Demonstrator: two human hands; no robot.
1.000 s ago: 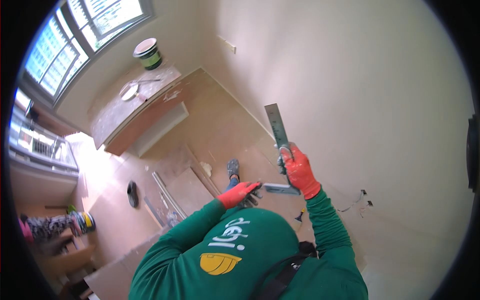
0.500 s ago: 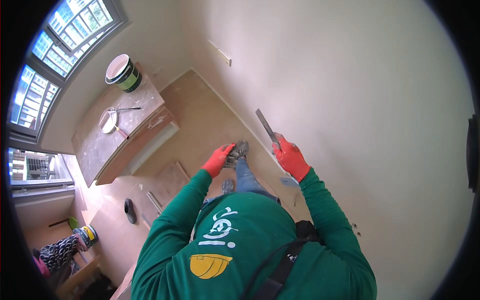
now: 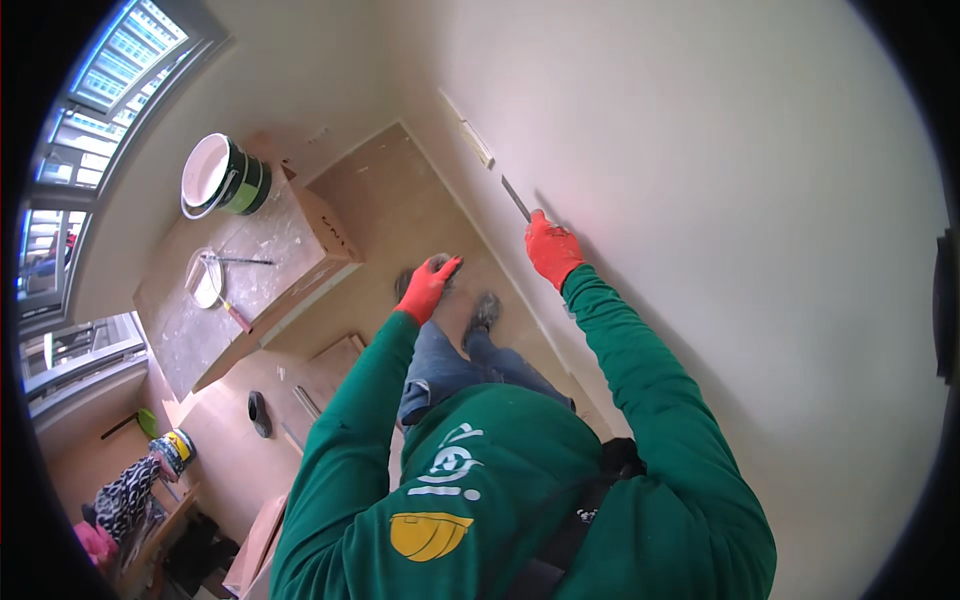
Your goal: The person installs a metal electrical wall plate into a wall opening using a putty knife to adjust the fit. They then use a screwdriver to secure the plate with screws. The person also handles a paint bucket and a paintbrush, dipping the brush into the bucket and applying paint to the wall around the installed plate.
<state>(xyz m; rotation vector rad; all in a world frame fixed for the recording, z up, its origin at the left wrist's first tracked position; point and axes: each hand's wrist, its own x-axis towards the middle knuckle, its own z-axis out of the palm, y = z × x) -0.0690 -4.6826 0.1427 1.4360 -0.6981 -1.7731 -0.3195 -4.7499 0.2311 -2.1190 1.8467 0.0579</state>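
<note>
My right hand, in a red glove, is closed around a flat metal scraper. Its narrow blade points up and left, close beside the pale wall. My left hand, also gloved in red, hangs over the floor near my shoes. Its fingers look loosely bent and apart, with grey patches around them, and I see no tool in it.
A bench-like board at the left bears a paint bucket, a round white lid and a red-handled tool. On the wall is a socket strip. A dark shoe and a board lie on the floor.
My right hand has moved up and left with the scraper, nearer the wall socket. My left hand has risen slightly. My feet have shifted and the view has turned.
</note>
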